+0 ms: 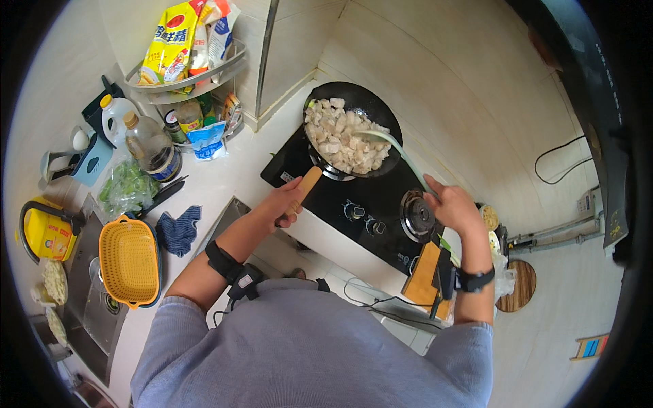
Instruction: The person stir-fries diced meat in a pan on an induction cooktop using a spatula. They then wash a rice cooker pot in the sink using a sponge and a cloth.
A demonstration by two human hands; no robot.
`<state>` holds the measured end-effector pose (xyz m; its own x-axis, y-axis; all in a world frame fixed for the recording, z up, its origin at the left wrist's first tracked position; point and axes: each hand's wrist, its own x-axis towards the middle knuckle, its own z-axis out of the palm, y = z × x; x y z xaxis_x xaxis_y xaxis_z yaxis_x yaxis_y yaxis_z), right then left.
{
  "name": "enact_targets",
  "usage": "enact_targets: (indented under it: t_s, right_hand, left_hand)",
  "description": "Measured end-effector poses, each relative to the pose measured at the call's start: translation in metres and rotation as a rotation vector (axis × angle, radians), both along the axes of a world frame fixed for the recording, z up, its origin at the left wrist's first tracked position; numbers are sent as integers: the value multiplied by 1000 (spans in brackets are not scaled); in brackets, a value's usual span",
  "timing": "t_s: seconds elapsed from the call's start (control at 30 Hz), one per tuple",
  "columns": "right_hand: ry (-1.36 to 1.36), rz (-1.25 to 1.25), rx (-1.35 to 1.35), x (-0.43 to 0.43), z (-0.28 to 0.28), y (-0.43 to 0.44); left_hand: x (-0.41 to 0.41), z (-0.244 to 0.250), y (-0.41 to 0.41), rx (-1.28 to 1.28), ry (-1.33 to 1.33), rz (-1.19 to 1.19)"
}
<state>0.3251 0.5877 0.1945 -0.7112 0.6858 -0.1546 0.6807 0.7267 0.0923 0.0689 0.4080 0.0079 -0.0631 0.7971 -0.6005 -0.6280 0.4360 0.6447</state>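
Note:
A black wok (383, 108) sits over the left burner of a black glass gas hob (331, 204). Pale, diced meat pieces (342, 135) fill much of it. My left hand (286, 201) is closed around the wok's wooden handle (310, 182). In my right hand (453, 206) is the handle of a pale green spatula (408, 159). The spatula's head lies among the pieces at the wok's right side, partly hidden by them. Below my right hand is the other burner (417, 214), bare of any pan. Two control knobs (365, 218) lie between the burners.
A yellow basket (129, 260) stands beside the steel sink (84, 306) at left. Near it are a blue cloth (178, 230), bagged greens (127, 187) and a dark sauce bottle (153, 148). A corner shelf (186, 84) holds seasoning packets. Cables (387, 308) hang below the counter.

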Motion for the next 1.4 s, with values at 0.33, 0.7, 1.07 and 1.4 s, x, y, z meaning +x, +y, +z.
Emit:
enact_targets:
  t_s: [0.33,0.7,1.07,1.4]
  right_hand:
    - [-240,-2,-19,-34,-69,-22]
    - [-142,-145,-82,-58,-74,19]
    - [-155,473,427,-115,-7,5]
    - [-484,331,218,-189,-67,60]
  left_hand:
    - [2,-6,3,15,16,-53]
    - [0,-5,2,-8,62,-40]
    - [1,-3,0,13,50,-37]
    - [12,1,-2,18,40,75]
